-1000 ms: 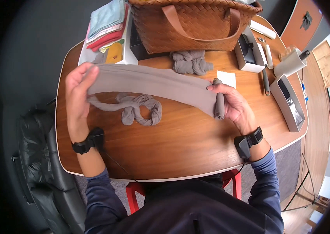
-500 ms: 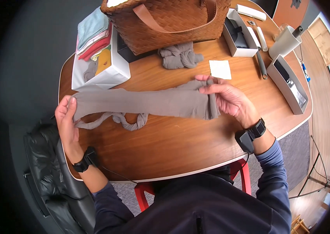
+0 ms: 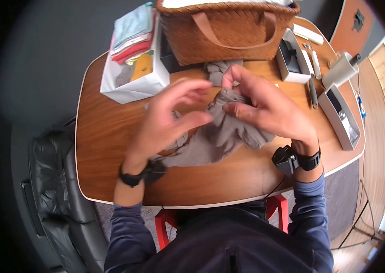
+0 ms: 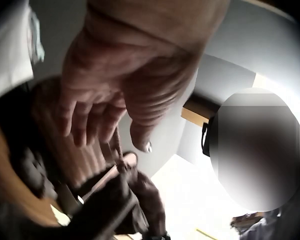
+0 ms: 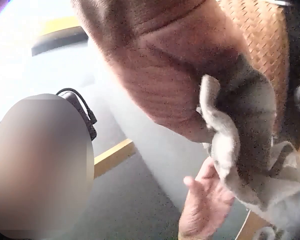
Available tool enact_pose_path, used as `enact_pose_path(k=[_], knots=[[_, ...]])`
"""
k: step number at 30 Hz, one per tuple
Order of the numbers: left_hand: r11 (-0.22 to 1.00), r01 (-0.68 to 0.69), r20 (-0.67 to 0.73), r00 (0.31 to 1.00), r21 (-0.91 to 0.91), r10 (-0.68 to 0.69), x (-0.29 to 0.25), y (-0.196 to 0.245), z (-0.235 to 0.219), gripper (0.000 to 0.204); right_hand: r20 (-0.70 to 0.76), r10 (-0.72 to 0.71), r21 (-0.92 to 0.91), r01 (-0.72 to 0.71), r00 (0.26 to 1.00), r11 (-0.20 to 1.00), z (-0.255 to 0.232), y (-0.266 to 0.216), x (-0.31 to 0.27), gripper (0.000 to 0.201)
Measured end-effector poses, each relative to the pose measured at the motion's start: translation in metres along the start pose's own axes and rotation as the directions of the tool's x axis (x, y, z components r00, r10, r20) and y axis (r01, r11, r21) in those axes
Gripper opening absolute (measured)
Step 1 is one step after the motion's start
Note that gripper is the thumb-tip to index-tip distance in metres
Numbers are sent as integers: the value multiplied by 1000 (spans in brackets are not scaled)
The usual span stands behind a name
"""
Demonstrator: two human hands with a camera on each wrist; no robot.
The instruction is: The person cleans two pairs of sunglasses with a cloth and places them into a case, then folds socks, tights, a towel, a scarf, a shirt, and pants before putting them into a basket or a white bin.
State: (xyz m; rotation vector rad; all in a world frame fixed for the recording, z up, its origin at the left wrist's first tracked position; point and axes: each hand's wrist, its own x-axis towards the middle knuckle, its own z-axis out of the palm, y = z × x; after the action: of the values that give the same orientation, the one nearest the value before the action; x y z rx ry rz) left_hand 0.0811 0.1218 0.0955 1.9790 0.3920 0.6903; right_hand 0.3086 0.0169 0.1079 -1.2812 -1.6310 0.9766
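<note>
A long grey-brown stretchy cloth (image 3: 201,148), like a stocking, hangs bunched from my right hand (image 3: 276,109), which pinches its gathered upper end between thumb and fingers. Its lower part trails left over the table in the head view. My left hand (image 3: 163,118), blurred, is beside the bunch with thumb and fingers apart. In the left wrist view nothing lies between the left hand's fingers (image 4: 80,122). Folds of the cloth (image 5: 257,130) drape below my right palm in the right wrist view. Another twisted grey-brown cloth (image 3: 181,139) lies behind the left hand, mostly hidden.
At the back stands a woven brown basket (image 3: 229,43), with a rolled grey-brown bundle (image 3: 215,73) before it. A white box (image 3: 142,88) of folded cloths is at the left. Two narrow white boxes, a dark-handled tool (image 3: 313,96) and a white cylinder (image 3: 338,75) line the right.
The cloth was stretched flat between both hands; now it is gathered in the right hand. My left hand has let go of its end and moved right, towards the other hand.
</note>
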Motion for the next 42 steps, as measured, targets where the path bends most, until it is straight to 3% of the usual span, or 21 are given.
enact_pose_path(k=[1, 3, 4, 5, 7, 10, 11, 15, 18, 22, 25, 28, 29, 32, 35, 38, 41, 42], knots=[[996, 2, -15, 1000, -84, -4, 9, 0, 6, 38, -20, -118, -95, 116, 993, 989, 2, -2, 9, 27], [966, -3, -34, 999, -258, -6, 22, -7, 12, 29, -54, -28, -26, 27, 998, 999, -4, -10, 17, 26], [946, -17, -110, 994, -322, -19, 26, -9, 9, 26, -72, 20, 7, -20, 997, 1000, -8, -13, 20, 25], [922, -34, -182, 982, -386, -40, 29, -11, 7, 23, -124, -66, 132, 83, 990, 988, -11, -11, 24, 23], [851, -56, -291, 949, -522, -117, 37, -8, 0, 19, -178, -44, 165, 74, 983, 984, -16, -13, 25, 19], [814, -84, -305, 945, -575, -118, 40, -1, 10, 21, -251, -63, 160, 106, 966, 981, -12, -11, 30, 12], [868, -105, -328, 942, -485, -69, 37, 1, 13, 20, -278, -71, 143, 114, 958, 983, -8, -12, 32, 10], [856, -129, -259, 966, -501, -5, 35, -9, -3, 19, -402, -141, 180, 228, 905, 957, 5, -10, 38, 9], [763, -184, -270, 963, -620, 12, 33, -5, -6, 24, -462, -197, 225, 330, 865, 917, 18, -22, 42, 11], [617, -153, -207, 978, -772, -16, 32, -7, -10, 19, -400, -245, 124, 317, 883, 940, 13, -15, 38, 13], [648, -94, -161, 986, -756, -45, 34, -1, -8, 3, -484, -264, 10, 306, 835, 952, 21, -19, 40, 10], [933, -243, -285, 944, -265, 165, 37, -10, -3, 16, -484, -312, -190, 250, 818, 950, 21, -5, 44, 12], [936, -274, -339, 922, -223, 189, 40, -15, -2, 17, -475, -245, -173, 184, 845, 968, 20, -7, 43, 16], [924, -199, -326, 941, -326, 88, 37, -4, -3, 17, -561, -319, -231, 226, 764, 946, 25, -12, 46, 13], [836, -177, -262, 964, -519, 42, 36, -16, -9, 24, -445, -251, 125, 337, 860, 933, 20, -7, 45, 24], [859, -371, -384, 895, -354, 228, 38, -21, -4, 19, -379, -142, 363, 289, 914, 886, 19, -17, 44, 35], [924, -376, -472, 827, -62, 305, 37, -18, 0, 19, -315, -75, 387, 200, 946, 900, 25, -17, 43, 36], [920, -386, -442, 839, -72, 318, 37, -20, 0, 20, -294, -58, 407, 180, 954, 896, 27, -18, 42, 36]])
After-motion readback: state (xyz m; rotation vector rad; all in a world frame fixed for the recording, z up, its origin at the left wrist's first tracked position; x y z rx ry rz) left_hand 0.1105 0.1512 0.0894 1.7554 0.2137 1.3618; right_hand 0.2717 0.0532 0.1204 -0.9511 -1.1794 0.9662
